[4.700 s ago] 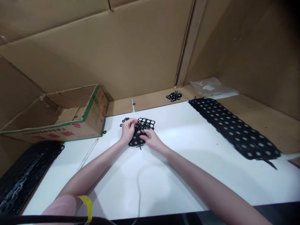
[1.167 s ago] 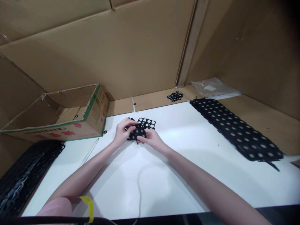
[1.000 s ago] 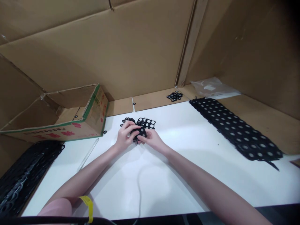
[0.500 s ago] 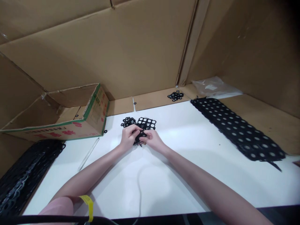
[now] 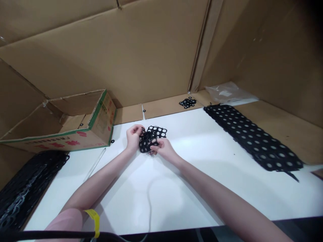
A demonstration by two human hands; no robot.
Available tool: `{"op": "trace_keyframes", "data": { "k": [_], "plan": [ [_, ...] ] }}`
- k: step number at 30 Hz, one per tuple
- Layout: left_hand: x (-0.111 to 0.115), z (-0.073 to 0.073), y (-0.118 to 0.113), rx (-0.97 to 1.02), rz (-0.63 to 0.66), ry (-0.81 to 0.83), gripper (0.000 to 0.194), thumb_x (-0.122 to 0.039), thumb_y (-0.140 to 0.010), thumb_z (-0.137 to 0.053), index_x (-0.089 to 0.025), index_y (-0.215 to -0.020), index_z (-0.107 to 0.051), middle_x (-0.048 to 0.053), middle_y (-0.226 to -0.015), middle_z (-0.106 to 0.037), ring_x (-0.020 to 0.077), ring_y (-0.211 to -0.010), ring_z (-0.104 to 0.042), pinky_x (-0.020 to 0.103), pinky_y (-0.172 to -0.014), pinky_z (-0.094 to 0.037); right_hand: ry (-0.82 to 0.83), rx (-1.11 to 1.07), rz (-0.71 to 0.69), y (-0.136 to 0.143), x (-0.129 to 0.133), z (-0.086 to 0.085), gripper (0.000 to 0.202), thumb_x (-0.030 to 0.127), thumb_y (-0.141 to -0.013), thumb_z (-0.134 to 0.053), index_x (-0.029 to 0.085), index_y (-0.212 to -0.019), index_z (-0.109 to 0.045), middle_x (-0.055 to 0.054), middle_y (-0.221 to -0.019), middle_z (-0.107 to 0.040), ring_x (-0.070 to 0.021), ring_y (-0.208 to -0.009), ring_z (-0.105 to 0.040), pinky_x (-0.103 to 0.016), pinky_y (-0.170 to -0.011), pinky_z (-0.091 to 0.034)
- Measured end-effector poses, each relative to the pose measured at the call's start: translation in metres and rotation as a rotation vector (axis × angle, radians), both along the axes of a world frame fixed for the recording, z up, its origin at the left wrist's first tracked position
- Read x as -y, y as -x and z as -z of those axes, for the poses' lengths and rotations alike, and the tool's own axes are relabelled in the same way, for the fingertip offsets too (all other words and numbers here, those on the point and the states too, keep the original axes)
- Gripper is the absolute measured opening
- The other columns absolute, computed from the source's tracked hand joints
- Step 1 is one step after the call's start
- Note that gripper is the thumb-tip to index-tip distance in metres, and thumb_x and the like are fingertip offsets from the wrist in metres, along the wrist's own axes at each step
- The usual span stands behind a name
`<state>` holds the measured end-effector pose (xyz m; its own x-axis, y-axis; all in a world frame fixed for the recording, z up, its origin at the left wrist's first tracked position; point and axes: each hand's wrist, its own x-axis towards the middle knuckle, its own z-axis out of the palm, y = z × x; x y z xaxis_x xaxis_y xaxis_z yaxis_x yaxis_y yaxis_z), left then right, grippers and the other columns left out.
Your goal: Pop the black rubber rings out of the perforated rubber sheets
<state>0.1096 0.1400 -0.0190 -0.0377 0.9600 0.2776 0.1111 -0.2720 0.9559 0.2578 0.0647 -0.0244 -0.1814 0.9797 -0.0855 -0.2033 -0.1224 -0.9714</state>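
My right hand (image 5: 164, 148) pinches the lower right edge of a small black perforated sheet (image 5: 145, 146), which is tilted above the white table. My left hand (image 5: 133, 137) is at the sheet's upper left, thumb and fingertips pressed together. It is over the spot where small black rings (image 5: 142, 130) lie, and it hides most of them. Whatever its fingertips grip is too small to make out. Just behind the held sheet lies another black sheet with a grid of open round holes (image 5: 157, 130), partly covered by the front one.
A cardboard box (image 5: 101, 119) stands at the back left, with black stacked material (image 5: 32, 181) before it. A clear strip (image 5: 95, 163) lies nearby. Loose black rings (image 5: 187, 102) sit at the back. A long black perforated sheet stack (image 5: 254, 137) and a plastic bag (image 5: 230, 92) are right.
My left hand has moved left and up, away from the held sheet to the ring pile. My right hand stays on the sheet, now more exposed. The view has shifted slightly.
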Motion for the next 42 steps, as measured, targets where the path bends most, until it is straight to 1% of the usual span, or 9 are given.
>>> {"op": "trace_keyframes", "data": {
  "k": [3, 6, 11, 13, 15, 18, 26, 31, 42],
  "plan": [
    [-0.014, -0.007, 0.013, -0.024, -0.086, -0.06, 0.017, -0.029, -0.077, -0.054, -0.015, -0.076, -0.064, 0.002, -0.069, -0.062, 0.013, -0.06, -0.053, 0.024, -0.06, -0.04, -0.01, -0.013, 0.015, -0.002, 0.003, 0.0, 0.023, 0.032, -0.057, -0.076, 0.016, -0.057, -0.059, 0.0, -0.052, -0.063, -0.0135, -0.046, -0.058, -0.025, -0.046, -0.046],
    [-0.019, -0.012, 0.025, -0.24, -0.039, -0.108, 0.013, -0.025, -0.075, -0.058, -0.017, -0.08, -0.067, 0.003, -0.078, -0.065, 0.0177, -0.075, -0.058, 0.029, -0.073, -0.044, -0.053, -0.044, 0.034, -0.005, 0.003, -0.002, 0.027, 0.037, -0.06, -0.077, 0.016, -0.063, -0.061, 0.0, -0.056, -0.064, -0.0131, -0.049, -0.058, -0.026, -0.051, -0.048],
    [0.0, -0.015, 0.029, -0.542, -0.002, -0.286, 0.008, -0.015, -0.073, -0.063, -0.019, -0.074, -0.07, 0.006, -0.097, -0.063, 0.0244, -0.101, -0.055, 0.04, -0.093, -0.04, -0.039, -0.126, 0.065, -0.007, 0.002, -0.004, 0.036, 0.036, -0.054, -0.083, 0.016, -0.072, -0.059, 0.0, -0.065, -0.065, -0.0141, -0.057, -0.061, -0.028, -0.059, -0.052],
    [0.014, -0.018, 0.027, -0.547, 0.078, -0.395, 0.013, -0.019, -0.083, -0.057, -0.019, -0.083, -0.07, 0.007, -0.099, -0.062, 0.0225, -0.101, -0.055, 0.039, -0.092, -0.041, -0.029, -0.159, 0.084, -0.007, 0.001, -0.004, 0.042, 0.033, -0.05, -0.086, 0.017, -0.077, -0.058, 0.0, -0.07, -0.066, -0.0154, -0.062, -0.063, -0.029, -0.061, -0.053],
    [0.027, -0.02, 0.024, -0.515, 0.259, -0.424, 0.015, -0.023, -0.087, -0.056, -0.019, -0.094, -0.069, 0.007, -0.098, -0.061, 0.0209, -0.097, -0.056, 0.036, -0.089, -0.044, -0.034, -0.185, 0.098, -0.007, 0.001, -0.003, 0.046, 0.03, -0.047, -0.087, 0.018, -0.08, -0.058, 0.001, -0.074, -0.065, -0.0159, -0.066, -0.063, -0.029, -0.063, -0.054],
    [0.041, -0.02, 0.018, -0.527, 0.416, -0.4, 0.022, -0.026, -0.087, -0.058, -0.019, -0.106, -0.066, 0.009, -0.1, -0.062, 0.0208, -0.096, -0.057, 0.034, -0.085, -0.046, -0.042, -0.198, 0.113, -0.006, 0.001, -0.002, 0.045, 0.03, -0.048, -0.087, 0.018, -0.08, -0.057, 0.003, -0.072, -0.063, -0.015, -0.066, -0.063, -0.03, -0.065, -0.055],
    [0.046, -0.013, 0.004, -0.582, 0.285, -0.44, 0.018, -0.023, -0.087, -0.056, -0.02, -0.093, -0.072, 0.007, -0.083, -0.066, 0.0189, -0.078, -0.059, 0.03, -0.072, -0.045, -0.03, -0.095, 0.111, -0.004, 0.001, -0.005, 0.038, 0.032, -0.048, -0.085, 0.016, -0.073, -0.062, 0.0, -0.068, -0.066, -0.0166, -0.062, -0.064, -0.031, -0.064, -0.055],
    [0.046, -0.012, -0.001, -0.546, 0.267, -0.36, 0.019, -0.021, -0.087, -0.054, -0.018, -0.086, -0.073, 0.005, -0.072, -0.063, 0.017, -0.069, -0.057, 0.028, -0.064, -0.042, -0.028, -0.042, 0.104, -0.004, 0.0, -0.004, 0.025, 0.025, -0.053, -0.077, 0.015, -0.068, -0.061, 0.001, -0.057, -0.063, -0.0159, -0.054, -0.061, -0.029, -0.058, -0.051],
    [0.04, -0.015, -0.004, -0.368, 0.293, -0.104, 0.018, -0.015, -0.077, -0.057, -0.016, -0.08, -0.074, 0.004, -0.077, -0.072, 0.017, -0.071, -0.062, 0.026, -0.067, -0.045, -0.046, 0.066, 0.135, -0.003, -0.003, 0.0, 0.013, 0.021, -0.055, -0.068, 0.017, -0.059, -0.057, 0.0, -0.049, -0.061, -0.0134, -0.048, -0.055, -0.025, -0.05, -0.043]
  ]
}}
